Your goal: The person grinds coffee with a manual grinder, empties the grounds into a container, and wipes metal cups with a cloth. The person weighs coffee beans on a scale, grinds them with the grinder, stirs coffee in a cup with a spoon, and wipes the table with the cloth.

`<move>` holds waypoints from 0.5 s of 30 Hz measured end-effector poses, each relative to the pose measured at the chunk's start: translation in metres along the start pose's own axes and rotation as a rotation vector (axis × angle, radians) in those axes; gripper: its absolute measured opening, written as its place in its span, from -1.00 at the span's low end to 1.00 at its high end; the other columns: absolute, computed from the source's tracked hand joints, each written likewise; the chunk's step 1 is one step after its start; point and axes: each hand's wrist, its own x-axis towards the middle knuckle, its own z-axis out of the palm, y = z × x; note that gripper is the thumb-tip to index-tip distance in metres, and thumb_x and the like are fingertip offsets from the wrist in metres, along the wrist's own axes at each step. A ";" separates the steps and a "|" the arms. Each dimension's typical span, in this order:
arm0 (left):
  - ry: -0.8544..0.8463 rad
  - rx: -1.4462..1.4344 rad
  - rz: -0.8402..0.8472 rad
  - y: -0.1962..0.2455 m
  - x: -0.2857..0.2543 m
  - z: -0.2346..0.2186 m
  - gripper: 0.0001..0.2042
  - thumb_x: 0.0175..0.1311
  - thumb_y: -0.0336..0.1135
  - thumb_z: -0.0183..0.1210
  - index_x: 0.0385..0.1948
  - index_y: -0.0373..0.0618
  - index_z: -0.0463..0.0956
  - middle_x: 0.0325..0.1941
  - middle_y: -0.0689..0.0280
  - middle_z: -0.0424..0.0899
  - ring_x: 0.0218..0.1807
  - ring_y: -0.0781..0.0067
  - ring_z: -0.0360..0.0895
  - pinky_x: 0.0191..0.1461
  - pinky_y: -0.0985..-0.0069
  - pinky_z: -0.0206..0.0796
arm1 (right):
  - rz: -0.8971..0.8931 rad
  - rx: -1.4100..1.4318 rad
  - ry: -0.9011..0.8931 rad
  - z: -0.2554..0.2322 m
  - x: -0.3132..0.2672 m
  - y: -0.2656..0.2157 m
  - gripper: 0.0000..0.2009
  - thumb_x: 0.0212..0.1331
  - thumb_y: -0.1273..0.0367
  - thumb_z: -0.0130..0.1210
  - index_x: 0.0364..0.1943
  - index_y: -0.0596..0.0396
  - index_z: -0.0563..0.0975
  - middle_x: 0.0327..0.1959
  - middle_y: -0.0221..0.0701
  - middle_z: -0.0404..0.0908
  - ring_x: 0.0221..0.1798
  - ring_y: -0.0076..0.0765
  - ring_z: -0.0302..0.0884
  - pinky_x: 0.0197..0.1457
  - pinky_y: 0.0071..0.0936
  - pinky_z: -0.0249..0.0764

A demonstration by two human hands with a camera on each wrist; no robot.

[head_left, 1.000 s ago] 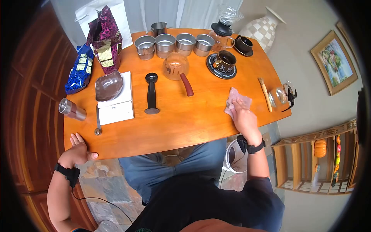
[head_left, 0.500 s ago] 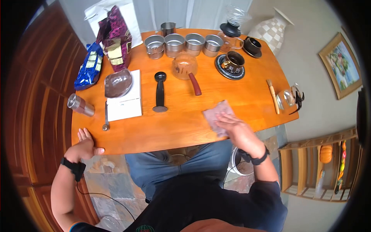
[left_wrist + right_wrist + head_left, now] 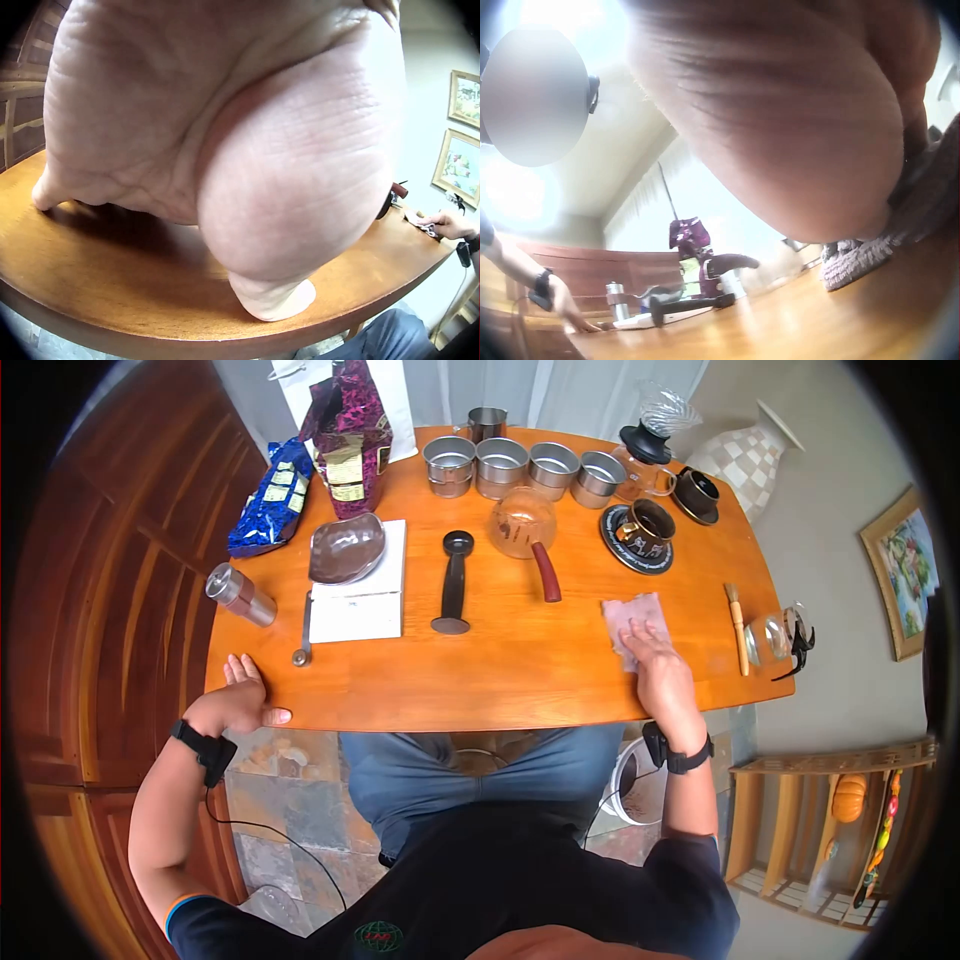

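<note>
A pink cloth [image 3: 637, 628] lies flat on the wooden table [image 3: 500, 680] toward the right side, and the right hand [image 3: 662, 678] rests on it with its fingers spread out. In the right wrist view the cloth's fuzzy edge [image 3: 859, 264] shows beneath the palm. The left hand [image 3: 238, 698] leans on the table's front left corner, fingers extended and thumb along the edge, holding nothing. Its palm [image 3: 225, 135] fills the left wrist view, with the fingertips touching the wood.
Behind the hands stand metal cups [image 3: 502, 465], a glass pan [image 3: 523, 525], a dark cup [image 3: 648, 525] and a black scoop [image 3: 454, 585]. A brush [image 3: 738, 630] lies right of the cloth. At left are a grinder [image 3: 241, 596], a brown dish [image 3: 347, 548] and bags [image 3: 349, 450].
The right hand and cloth first moved left and toward the table's front edge, then back to the right. The left hand stays at its corner while the head view shifts.
</note>
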 end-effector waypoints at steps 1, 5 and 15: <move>-0.001 0.002 0.004 0.002 -0.001 -0.001 0.32 0.19 0.35 0.21 0.32 -0.74 -0.59 0.41 -0.67 -0.59 0.55 -0.58 -0.51 0.62 0.14 -0.21 | -0.073 0.048 0.000 0.002 0.001 -0.012 -0.57 0.06 0.64 -0.01 0.04 0.11 0.65 0.19 -0.09 0.60 0.31 0.06 0.50 0.36 -0.20 0.44; -0.007 0.061 0.009 0.002 0.002 -0.001 0.31 0.24 0.33 0.17 0.26 -0.82 -0.61 0.34 -0.72 -0.62 0.57 -0.50 -0.49 0.59 0.30 -0.12 | -0.190 0.158 -0.045 -0.001 -0.009 -0.055 -0.55 0.06 0.64 0.04 0.09 0.11 0.63 0.18 -0.11 0.61 0.32 0.05 0.49 0.36 -0.19 0.43; -0.005 0.010 -0.006 0.005 -0.003 -0.002 0.30 0.25 0.28 0.21 0.28 -0.76 -0.65 0.41 -0.64 -0.62 0.58 -0.47 -0.51 0.61 0.22 -0.15 | -0.014 0.131 -0.070 -0.024 -0.041 0.004 -0.53 0.01 0.72 -0.01 0.03 0.14 0.66 0.19 -0.09 0.60 0.33 0.07 0.48 0.41 -0.18 0.39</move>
